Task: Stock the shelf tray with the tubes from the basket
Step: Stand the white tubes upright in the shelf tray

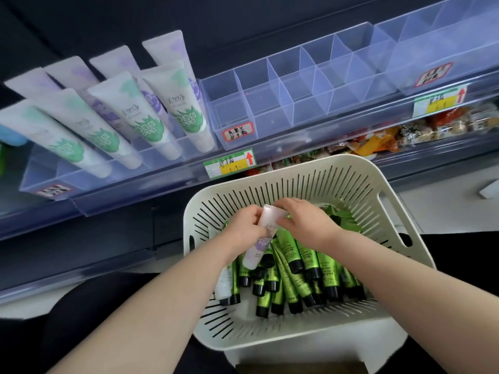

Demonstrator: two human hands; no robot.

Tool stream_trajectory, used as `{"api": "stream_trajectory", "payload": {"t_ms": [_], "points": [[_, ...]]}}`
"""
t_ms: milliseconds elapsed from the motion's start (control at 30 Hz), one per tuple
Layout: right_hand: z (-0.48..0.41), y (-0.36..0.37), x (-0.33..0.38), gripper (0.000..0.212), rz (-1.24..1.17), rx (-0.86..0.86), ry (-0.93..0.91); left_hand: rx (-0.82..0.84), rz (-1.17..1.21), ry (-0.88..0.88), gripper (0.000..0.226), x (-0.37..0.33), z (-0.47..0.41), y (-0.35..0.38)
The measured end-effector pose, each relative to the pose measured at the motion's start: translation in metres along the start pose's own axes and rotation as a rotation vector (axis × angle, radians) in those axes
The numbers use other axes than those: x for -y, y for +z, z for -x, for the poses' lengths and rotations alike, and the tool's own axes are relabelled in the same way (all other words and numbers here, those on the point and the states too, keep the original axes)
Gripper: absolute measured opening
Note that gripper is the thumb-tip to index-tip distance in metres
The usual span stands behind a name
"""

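A white slotted basket (pixel 405 220) sits closest, its floor heaped with green tubes (pixel 305 261) with black caps, and a white one (pixel 224 282) lying at their left edge. Above the heap, the left hand (pixel 244 225) wraps its fingers around a white tube with purple print (pixel 259 240), cap end down, while the right hand (pixel 306 225) pinches that tube's flat upper end between thumb and curled fingers. Beyond the basket, a price label (pixel 229 164) hangs on the shelf rail. Behind it stands the clear divided shelf tray (pixel 272 85), and to its left stand upright white tubes with green and purple prints (pixel 151 112).
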State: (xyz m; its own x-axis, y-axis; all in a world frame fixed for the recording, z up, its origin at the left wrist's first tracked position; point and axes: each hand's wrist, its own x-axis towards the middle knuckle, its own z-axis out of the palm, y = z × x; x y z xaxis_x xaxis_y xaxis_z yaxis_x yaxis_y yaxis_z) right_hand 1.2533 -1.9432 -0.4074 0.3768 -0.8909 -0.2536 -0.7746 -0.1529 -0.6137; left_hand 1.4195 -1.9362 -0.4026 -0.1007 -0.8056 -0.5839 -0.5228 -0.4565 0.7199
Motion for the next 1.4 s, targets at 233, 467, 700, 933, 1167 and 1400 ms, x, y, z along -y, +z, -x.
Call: {"api": "stream_trajectory", "payload": {"t_ms": [233,467,700,933,1167,1400], "points": [[0.008,-0.006,0.014,0.015,-0.037,-0.135,-0.019,0.014,-0.610,0.008,0.033,0.008,0.011,-0.028],[0.014,-0.018,0.019,0.009,0.023,-0.252,-0.086,0.103,-1.458,-0.143,0.028,0.016,0.009,-0.028],[0.016,-0.017,0.020,0.012,0.008,-0.221,-0.075,0.144,-1.472,-0.328,0.044,0.018,-0.004,-0.020],[0.018,-0.015,0.023,0.013,0.006,-0.230,-0.092,0.107,-1.429,-0.069,0.050,0.001,0.003,-0.024],[0.027,-0.017,0.028,0.012,0.029,-0.248,-0.101,0.238,-1.163,-0.020,0.037,-0.001,0.019,-0.027],[0.038,-0.020,0.033,0.012,0.115,-0.327,-0.085,-0.001,-0.921,0.085,0.027,-0.011,0.029,-0.034]]}}
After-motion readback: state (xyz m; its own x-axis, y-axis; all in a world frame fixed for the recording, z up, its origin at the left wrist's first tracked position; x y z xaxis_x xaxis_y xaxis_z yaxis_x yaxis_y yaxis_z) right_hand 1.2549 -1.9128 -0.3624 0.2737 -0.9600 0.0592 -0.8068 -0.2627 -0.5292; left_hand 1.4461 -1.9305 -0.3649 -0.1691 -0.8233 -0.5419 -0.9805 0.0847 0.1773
